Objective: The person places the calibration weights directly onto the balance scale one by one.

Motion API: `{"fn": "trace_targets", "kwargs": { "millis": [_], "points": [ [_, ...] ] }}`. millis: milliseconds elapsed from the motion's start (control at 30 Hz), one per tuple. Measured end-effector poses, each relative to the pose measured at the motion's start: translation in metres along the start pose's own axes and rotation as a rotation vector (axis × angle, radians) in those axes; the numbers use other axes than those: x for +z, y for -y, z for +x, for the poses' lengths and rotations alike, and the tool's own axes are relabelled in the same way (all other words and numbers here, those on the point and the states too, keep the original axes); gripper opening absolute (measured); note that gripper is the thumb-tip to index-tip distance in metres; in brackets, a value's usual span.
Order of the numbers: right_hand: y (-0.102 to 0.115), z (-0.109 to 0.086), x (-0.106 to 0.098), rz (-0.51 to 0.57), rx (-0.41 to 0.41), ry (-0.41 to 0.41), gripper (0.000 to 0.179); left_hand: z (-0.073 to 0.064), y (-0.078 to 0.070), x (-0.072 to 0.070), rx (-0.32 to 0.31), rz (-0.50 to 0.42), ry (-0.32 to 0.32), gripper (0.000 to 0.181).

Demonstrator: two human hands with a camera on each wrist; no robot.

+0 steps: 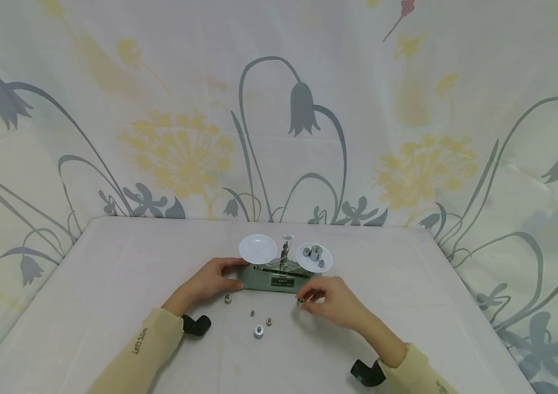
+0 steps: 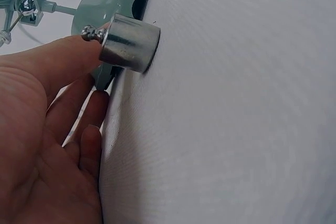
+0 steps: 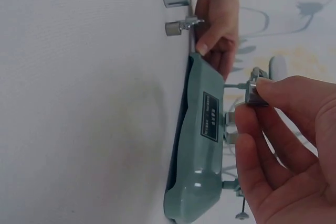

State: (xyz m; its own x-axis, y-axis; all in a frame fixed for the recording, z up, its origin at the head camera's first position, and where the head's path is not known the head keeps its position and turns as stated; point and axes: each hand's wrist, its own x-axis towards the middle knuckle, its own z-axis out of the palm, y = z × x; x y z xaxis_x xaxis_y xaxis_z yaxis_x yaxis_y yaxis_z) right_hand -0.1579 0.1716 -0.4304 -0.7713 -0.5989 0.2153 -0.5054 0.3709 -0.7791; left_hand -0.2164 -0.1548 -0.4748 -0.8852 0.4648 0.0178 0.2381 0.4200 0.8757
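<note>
A green balance scale stands on the table, its left pan bare. On its right pan sit three metal weights, the largest of them a cylindrical weight. My left hand holds the left end of the scale's base, thumb in front and fingers behind. In front of the base, my right hand pinches a small metal weight between thumb and fingertips, off the table. The left wrist view shows a knobbed weight beside the left thumb.
Several weights stand on the white tablecloth before the scale, among them a larger weight, a small one, a tiny one and another near the left hand. A flowered curtain hangs behind the table.
</note>
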Motion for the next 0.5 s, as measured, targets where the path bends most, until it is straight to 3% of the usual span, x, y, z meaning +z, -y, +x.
{"fn": "trace_targets", "kwargs": {
  "millis": [333,500],
  "points": [
    [0.005,0.003,-0.016,-0.052,-0.028,-0.035,0.014,0.002,0.003,-0.001,-0.008,0.002,0.019,0.056],
    [0.008,0.004,-0.023,-0.041,0.008,-0.05,0.016,0.001,0.004,-0.001,0.005,0.011,0.017,0.056]
  ]
}}
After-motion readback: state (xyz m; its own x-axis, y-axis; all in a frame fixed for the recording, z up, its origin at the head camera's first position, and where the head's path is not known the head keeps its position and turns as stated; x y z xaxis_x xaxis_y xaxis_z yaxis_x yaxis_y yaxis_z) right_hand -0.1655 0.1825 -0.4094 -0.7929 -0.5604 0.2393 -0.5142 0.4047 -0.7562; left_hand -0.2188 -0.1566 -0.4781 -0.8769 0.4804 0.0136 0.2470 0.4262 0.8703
